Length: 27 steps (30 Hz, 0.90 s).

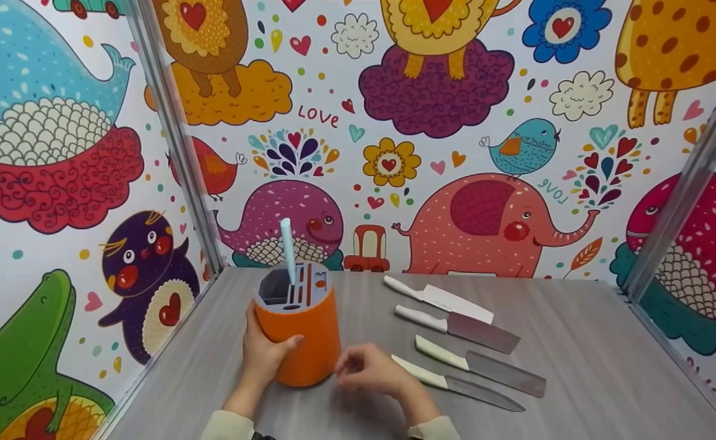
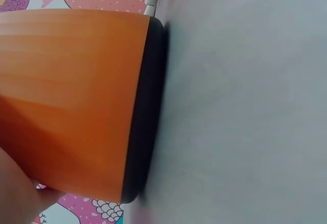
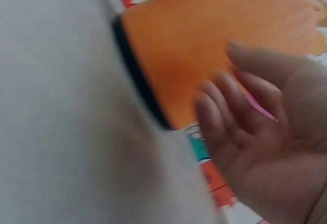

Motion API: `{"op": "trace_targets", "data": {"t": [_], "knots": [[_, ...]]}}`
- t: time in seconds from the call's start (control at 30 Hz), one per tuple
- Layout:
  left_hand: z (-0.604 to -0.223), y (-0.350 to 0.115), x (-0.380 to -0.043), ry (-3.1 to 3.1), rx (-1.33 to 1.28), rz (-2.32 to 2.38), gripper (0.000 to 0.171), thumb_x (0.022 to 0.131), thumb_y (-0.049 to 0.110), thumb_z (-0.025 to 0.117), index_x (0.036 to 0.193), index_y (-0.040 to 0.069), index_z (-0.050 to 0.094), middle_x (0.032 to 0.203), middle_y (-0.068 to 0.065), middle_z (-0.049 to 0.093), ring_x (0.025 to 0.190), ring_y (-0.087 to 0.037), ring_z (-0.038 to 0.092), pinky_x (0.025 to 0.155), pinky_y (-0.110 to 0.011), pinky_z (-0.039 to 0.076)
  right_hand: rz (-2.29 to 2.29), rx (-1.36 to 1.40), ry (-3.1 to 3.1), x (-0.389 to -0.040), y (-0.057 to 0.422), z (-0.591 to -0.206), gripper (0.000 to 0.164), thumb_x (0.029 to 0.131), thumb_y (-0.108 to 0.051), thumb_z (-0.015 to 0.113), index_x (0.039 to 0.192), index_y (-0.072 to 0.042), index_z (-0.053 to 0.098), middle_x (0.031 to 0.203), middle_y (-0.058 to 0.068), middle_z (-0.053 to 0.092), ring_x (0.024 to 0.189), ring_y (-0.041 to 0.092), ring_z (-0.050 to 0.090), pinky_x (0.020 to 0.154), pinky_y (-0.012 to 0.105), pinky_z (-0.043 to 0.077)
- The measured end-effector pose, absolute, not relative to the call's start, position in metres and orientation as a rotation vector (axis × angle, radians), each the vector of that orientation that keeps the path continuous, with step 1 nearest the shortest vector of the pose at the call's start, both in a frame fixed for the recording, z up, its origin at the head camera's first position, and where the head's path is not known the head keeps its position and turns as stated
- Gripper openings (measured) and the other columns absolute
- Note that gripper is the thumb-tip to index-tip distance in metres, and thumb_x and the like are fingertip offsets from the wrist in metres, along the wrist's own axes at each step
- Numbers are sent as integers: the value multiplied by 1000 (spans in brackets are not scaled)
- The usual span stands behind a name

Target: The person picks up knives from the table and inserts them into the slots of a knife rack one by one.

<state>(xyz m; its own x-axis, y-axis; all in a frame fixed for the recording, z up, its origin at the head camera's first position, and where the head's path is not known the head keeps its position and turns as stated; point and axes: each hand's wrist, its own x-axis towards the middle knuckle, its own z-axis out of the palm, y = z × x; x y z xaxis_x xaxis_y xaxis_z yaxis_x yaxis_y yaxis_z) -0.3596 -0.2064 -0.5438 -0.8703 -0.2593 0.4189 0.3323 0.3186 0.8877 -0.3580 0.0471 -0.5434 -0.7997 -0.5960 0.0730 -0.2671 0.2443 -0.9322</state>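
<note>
Head view: my left hand (image 1: 266, 351) grips an orange knife block (image 1: 309, 348) round its left side, thumb across the front. The block stands upright on the grey bench (image 1: 602, 366), left of centre, a pale blue handle (image 1: 288, 250) sticking up from its slotted top. My right hand (image 1: 370, 370) hangs just beside the block's right side, fingers loosely curled and holding nothing; I cannot tell whether they touch it, as the right wrist view is blurred. To the right lie four knives, handles toward the left: from the back, a white-bladed knife (image 1: 455, 300), a dull-bladed cleaver (image 1: 483, 332), a grey rectangular blade (image 1: 507, 373) with a cream handle, and nearest me a pointed knife (image 1: 483, 392).
</note>
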Motion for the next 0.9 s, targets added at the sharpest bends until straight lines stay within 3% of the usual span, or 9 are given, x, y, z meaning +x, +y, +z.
{"op": "trace_targets", "data": {"t": [0.17, 0.3, 0.43, 0.7, 0.9], "knots": [[-545, -208, -360, -2077, -60, -1618, 110, 68, 34, 92, 152, 29, 21, 146, -1, 47, 124, -20, 51, 115, -51, 38, -1370, -765, 2376, -358, 56, -530, 20, 81, -15, 79, 99, -11, 72, 81, -7, 67, 74, 11, 61, 66, 23, 52], [-547, -207, -359, -2087, -56, -1632, 110, 69, 34, 91, 152, 29, 19, 147, -1, 46, 125, -19, 50, 115, -49, 38, -1364, -725, 2508, -366, 74, -532, 22, 79, -13, 81, 98, -15, 71, 86, 3, 70, 75, 11, 60, 69, 25, 52], [-547, -208, -359, -2073, -59, -1628, 110, 70, 31, 91, 153, 29, 19, 146, 1, 46, 124, -15, 50, 115, -47, 39, -1332, -723, 2611, -372, 92, -533, 26, 78, -14, 81, 102, -12, 71, 96, 13, 71, 80, 12, 61, 72, 28, 53], [-544, -206, -358, -2073, -51, -1613, 109, 71, 28, 90, 153, 30, 19, 144, 5, 48, 121, -9, 52, 113, -37, 41, -1245, -560, 2851, -375, 132, -533, 36, 72, -8, 85, 105, -7, 71, 101, 14, 68, 94, 30, 62, 77, 42, 52], [-547, -204, -358, -2079, -62, -1620, 110, 70, 32, 91, 153, 29, 19, 146, 0, 47, 123, -17, 51, 114, -49, 39, -1180, -517, 2815, -374, 150, -543, 40, 65, -2, 87, 102, -5, 71, 98, 12, 67, 92, 25, 61, 75, 43, 54]]}}
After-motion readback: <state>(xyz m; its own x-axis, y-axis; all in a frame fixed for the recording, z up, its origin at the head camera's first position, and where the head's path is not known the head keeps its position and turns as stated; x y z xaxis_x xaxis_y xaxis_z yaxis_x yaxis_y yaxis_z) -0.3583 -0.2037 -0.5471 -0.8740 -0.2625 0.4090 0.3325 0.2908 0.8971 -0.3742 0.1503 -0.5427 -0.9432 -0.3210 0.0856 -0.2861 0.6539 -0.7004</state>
